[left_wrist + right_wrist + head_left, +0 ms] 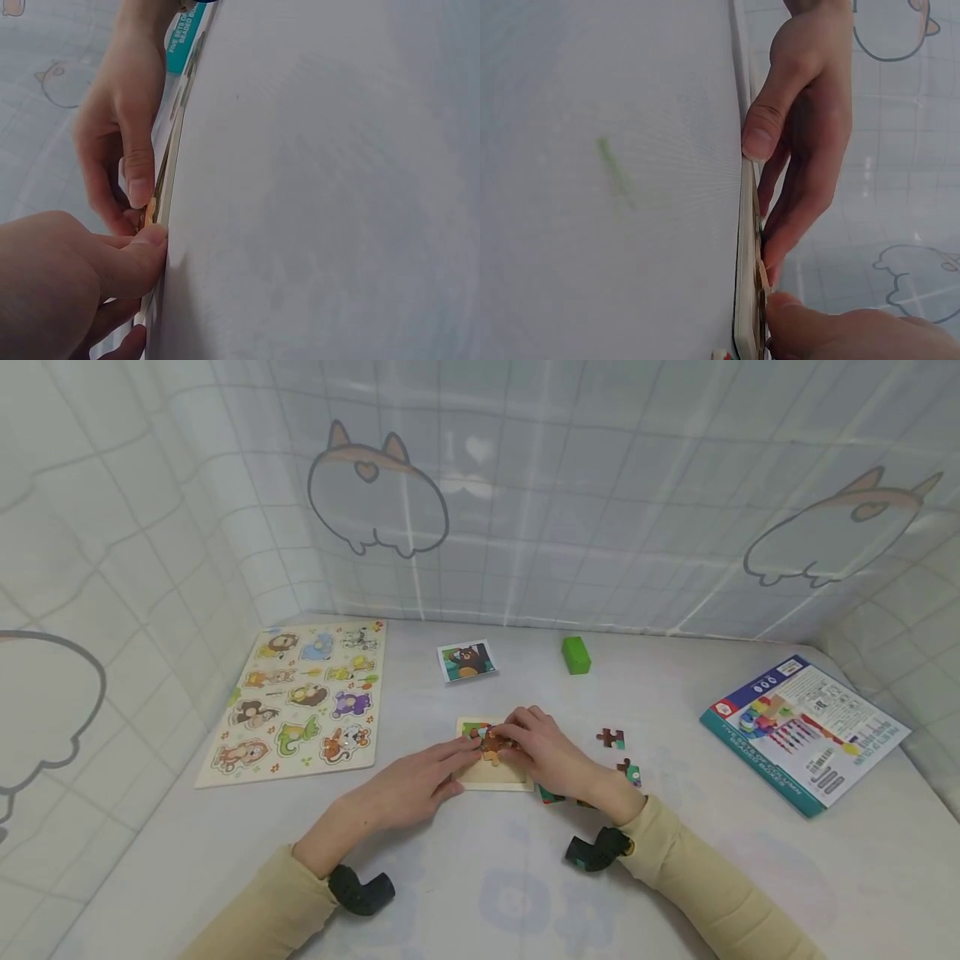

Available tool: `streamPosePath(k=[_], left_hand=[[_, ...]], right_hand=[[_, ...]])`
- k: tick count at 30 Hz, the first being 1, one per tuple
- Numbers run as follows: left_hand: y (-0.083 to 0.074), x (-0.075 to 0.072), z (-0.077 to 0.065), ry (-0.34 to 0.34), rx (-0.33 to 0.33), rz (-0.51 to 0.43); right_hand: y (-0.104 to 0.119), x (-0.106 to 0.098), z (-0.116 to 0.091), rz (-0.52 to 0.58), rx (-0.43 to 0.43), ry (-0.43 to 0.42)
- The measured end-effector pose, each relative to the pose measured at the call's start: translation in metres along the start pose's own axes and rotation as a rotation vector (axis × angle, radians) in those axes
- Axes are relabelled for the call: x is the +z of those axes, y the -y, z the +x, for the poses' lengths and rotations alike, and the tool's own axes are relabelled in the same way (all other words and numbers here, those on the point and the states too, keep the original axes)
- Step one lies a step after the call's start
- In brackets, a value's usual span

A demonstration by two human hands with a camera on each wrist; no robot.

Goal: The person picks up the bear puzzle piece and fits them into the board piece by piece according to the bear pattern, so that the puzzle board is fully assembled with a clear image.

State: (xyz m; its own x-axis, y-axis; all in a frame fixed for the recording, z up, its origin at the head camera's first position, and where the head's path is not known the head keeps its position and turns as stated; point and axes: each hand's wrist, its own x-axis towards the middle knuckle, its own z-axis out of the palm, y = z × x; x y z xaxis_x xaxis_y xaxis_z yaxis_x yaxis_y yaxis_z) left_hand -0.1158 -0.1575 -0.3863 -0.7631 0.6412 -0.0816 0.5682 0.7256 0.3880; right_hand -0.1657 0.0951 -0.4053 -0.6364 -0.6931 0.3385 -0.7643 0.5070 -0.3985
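Observation:
A small light wooden puzzle tray [491, 785] lies in front of me, with brown and green pieces at its upper left. My left hand [416, 781] steadies it, thumb against the near left corner and fingers reaching over the pieces. From the right, my right hand [547, 752] pinches an orange-brown puzzle piece [150, 210] over the tray; its fingers partly cover it. In the right wrist view the left fingertips and right thumb meet near that piece [763, 274]. Beside the right hand lie loose puzzle pieces [612, 738], some partly hidden under the wrist.
A picture card of a bear [468, 662] lies behind the tray, with a green block [577, 655] to its right. An animal puzzle board [300, 703] lies on the left. On the right is a flat teal and white box [810, 735]. Patterned curtains surround the white table.

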Motion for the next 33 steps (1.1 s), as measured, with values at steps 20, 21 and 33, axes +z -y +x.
streamPosePath(k=[20, 21, 33], left_hand=[[-0.0020, 0.0026, 0.0016, 0.003, 0.047, 0.083], [-0.0020, 0.0026, 0.0018, 0.003, 0.057, 0.088], [-0.0005, 0.0059, 0.0034, 0.011, 0.083, 0.094]], right_hand=[[-0.0023, 0.0021, -0.0004, 0.003, 0.006, -0.028], [-0.0025, 0.0021, -0.0003, 0.001, 0.003, -0.029], [-0.0010, 0.0009, 0.0011, -0.004, 0.064, -0.012]])
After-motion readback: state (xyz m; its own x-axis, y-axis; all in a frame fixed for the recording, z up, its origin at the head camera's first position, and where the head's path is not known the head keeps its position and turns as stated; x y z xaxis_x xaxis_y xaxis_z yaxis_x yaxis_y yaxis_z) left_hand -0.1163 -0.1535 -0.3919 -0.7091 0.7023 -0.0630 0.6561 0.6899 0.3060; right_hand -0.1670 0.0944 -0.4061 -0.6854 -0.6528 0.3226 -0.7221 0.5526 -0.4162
